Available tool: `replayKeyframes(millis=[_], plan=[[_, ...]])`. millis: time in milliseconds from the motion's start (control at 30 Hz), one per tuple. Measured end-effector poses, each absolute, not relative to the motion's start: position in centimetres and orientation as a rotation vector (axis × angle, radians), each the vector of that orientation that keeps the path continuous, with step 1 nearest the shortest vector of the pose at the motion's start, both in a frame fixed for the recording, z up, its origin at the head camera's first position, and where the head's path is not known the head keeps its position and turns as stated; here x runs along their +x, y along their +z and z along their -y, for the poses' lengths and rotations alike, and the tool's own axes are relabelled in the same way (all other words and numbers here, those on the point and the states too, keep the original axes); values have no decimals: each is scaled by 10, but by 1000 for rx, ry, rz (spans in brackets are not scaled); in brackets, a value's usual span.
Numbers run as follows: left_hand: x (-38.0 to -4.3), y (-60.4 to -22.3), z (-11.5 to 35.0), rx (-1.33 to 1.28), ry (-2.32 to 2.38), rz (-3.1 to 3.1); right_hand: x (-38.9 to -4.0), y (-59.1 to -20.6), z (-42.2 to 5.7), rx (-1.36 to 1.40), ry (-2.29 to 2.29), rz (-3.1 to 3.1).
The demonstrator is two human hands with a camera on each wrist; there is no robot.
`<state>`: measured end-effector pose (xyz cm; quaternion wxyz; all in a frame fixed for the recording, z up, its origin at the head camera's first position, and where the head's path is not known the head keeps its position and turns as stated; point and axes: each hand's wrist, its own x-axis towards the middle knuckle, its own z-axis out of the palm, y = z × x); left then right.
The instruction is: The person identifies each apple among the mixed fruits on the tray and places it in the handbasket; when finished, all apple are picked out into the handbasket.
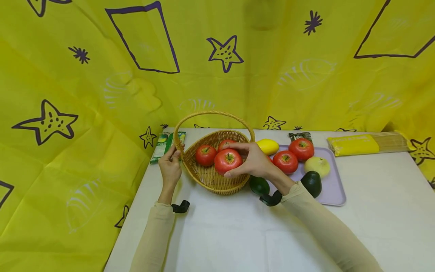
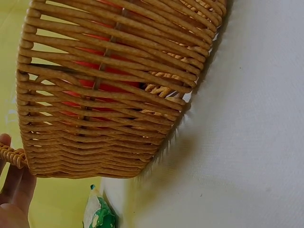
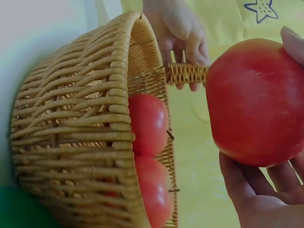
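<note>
A wicker basket (image 1: 217,185) with a tall arched handle stands on the table, with two red apples (image 1: 205,155) (image 3: 148,124) inside. My left hand (image 1: 170,170) grips the handle (image 3: 187,73) near its left base, thumb and fingers around it. Over the basket's opening, my right hand (image 1: 253,160) holds another red apple (image 1: 228,161) between thumb and fingers. In the right wrist view this held apple (image 3: 259,102) is apart from the basket and the apples in it. The left wrist view shows the basket's woven side (image 2: 95,109) with red showing through the gaps.
Right of the basket lies a lilac tray (image 1: 334,189) bearing apples (image 1: 285,162), a yellow lemon-like fruit (image 1: 267,146), a pale round fruit (image 1: 317,167) and dark green avocados (image 1: 312,184). A green packet (image 1: 163,145) lies behind my left hand; a noodle pack (image 1: 368,144) lies far right.
</note>
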<state>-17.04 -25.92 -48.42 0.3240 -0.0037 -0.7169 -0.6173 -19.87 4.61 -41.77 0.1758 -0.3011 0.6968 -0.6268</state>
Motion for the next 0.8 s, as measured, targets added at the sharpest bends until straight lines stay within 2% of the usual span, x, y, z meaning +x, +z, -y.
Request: replayKeyframes(millis=[533,800], plan=[[-170,-484,261,-13,-1612,1900,-229,-427,-12,-779,-1574,-1992],[-170,-484,259,4,-1607,1894,-240,-428,-2,-834,-1431,-1970]])
